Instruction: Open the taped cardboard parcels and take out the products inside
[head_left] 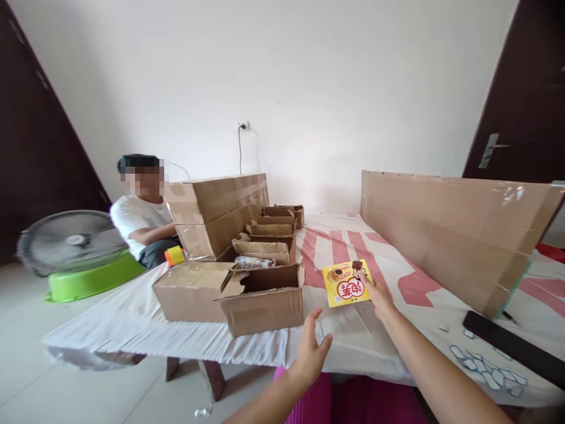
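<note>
The right hand (377, 296) is reaching out over the counter (132, 321) and touching the right edge of a yellow snack box (346, 284) with its fingertips — the grip is resting on the box, though whether the fingers are pinching it or only pressing on it cannot be told. The box is lying flat on the white cloth with red stripes (335, 247), just right of an open cardboard box (265, 300). The left hand (310, 351) is hovering in the air near that cardboard box, its grip spread and holding nothing. More open cartons (269, 232) are standing in a row behind — a long cardboard sheet (450, 229) is standing on edge to the right. A seated person (141, 221) is sitting beyond the counter, beside a fan (70, 240) and a green basin (95, 281).
</note>
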`<state>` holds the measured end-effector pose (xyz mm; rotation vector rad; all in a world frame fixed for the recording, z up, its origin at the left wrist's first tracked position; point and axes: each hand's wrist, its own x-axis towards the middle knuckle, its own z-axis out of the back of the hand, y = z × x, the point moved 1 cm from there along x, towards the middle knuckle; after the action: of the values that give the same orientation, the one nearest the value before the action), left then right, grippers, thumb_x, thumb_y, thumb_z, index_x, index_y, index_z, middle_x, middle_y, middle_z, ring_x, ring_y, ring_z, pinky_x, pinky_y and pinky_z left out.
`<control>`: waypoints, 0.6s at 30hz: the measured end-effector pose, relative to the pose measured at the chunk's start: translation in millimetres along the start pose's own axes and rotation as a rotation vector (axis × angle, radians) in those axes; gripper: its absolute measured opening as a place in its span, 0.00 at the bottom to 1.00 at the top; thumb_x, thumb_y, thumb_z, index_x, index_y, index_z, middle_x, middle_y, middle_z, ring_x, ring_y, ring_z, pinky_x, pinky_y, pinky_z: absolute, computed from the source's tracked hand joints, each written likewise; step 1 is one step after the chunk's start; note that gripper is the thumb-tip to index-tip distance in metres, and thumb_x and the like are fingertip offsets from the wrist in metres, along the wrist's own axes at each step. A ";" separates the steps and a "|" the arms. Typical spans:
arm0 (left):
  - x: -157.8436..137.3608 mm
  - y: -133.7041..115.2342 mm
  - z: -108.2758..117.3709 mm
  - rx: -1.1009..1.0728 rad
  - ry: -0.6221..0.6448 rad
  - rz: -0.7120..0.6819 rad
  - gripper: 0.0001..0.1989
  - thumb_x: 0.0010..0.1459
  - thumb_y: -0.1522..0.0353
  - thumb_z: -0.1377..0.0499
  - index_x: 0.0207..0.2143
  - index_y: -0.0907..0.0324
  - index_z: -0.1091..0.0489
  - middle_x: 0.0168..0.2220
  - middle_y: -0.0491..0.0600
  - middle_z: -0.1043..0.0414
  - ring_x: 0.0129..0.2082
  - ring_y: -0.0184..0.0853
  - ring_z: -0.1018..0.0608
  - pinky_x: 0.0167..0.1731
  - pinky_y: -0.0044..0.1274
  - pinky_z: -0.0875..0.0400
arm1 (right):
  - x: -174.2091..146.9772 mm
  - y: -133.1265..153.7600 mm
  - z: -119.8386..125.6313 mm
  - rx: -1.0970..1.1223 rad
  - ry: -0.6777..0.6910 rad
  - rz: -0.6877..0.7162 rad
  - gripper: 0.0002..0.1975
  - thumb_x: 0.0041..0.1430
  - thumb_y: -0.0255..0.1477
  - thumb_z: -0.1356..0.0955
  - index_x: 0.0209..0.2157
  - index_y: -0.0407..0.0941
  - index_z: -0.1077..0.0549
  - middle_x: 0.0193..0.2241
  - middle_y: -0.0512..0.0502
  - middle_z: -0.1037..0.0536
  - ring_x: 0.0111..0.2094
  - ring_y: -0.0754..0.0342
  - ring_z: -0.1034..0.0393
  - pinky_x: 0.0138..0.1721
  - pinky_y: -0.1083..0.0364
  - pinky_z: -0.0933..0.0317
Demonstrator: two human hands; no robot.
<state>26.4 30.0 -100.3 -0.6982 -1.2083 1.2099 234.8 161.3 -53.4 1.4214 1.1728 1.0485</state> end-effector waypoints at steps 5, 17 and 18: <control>-25.9 44.1 70.5 0.087 -0.415 0.119 0.20 0.56 0.60 0.44 0.49 0.56 0.40 0.50 0.56 0.33 0.52 0.43 0.26 0.50 0.37 0.30 | 3.2 -36.6 -32.3 0.132 -0.006 -0.043 0.30 0.46 0.55 0.30 0.38 0.42 0.27 0.33 0.39 0.18 0.34 0.45 0.21 0.29 0.53 0.28; 32.2 37.3 116.0 0.387 -0.670 0.295 0.44 0.48 0.59 0.34 0.62 0.55 0.53 0.63 0.62 0.53 0.55 0.48 0.28 0.50 0.38 0.29 | -9.9 -64.9 -37.6 0.182 0.025 -0.065 0.26 0.44 0.48 0.25 0.39 0.44 0.28 0.32 0.44 0.18 0.32 0.46 0.22 0.31 0.52 0.27; 36.7 37.7 113.6 0.435 -0.672 0.289 0.46 0.48 0.58 0.34 0.63 0.55 0.56 0.64 0.64 0.54 0.58 0.51 0.31 0.51 0.39 0.29 | -9.9 -65.2 -38.0 0.171 0.023 -0.071 0.26 0.44 0.48 0.25 0.39 0.44 0.28 0.32 0.44 0.18 0.32 0.46 0.22 0.31 0.52 0.27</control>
<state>-96.1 54.3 -92.0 -0.1291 -1.3327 1.9729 186.8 161.1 -112.5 1.4911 1.3458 0.9354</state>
